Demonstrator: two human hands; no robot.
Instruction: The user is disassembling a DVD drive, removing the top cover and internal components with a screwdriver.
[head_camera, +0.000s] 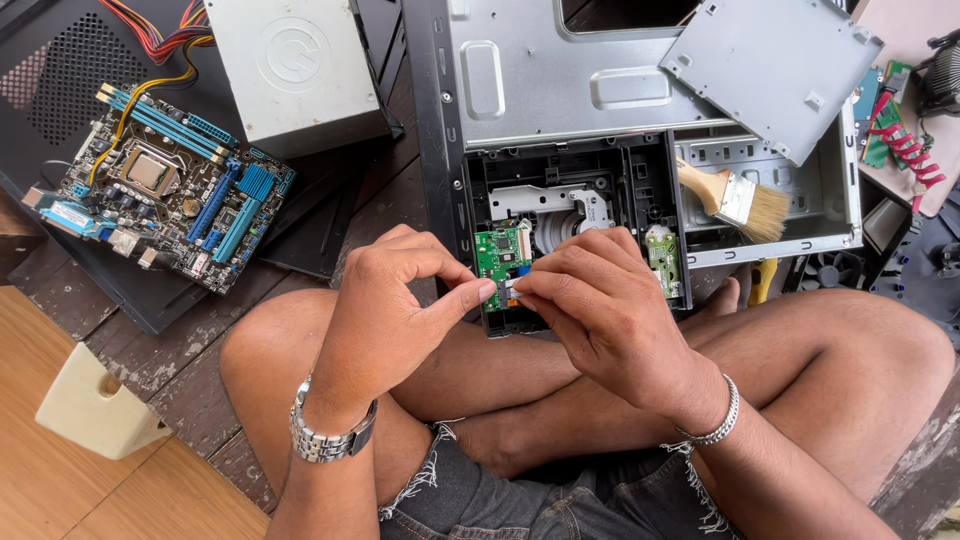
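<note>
I sit cross-legged with an opened black optical drive (640, 180) lying in front of my knees. My left hand (395, 300) and my right hand (595, 300) meet at its near edge. Both pinch a small pale part, seemingly a ribbon cable end (508, 287), next to the drive's green circuit board (495, 255). A second small green board (662, 258) sits at the drive's right side. Inside the drive a white ribbon and grey mechanism (560, 215) show. Each wrist wears a metal band.
A grey computer case (540, 80) lies behind the drive, with a loose metal plate (770, 70) and a paintbrush (735, 198) on it. A blue motherboard (165, 190) rests on a black panel at left, beside a grey power supply (295, 70). More boards (890, 130) lie right.
</note>
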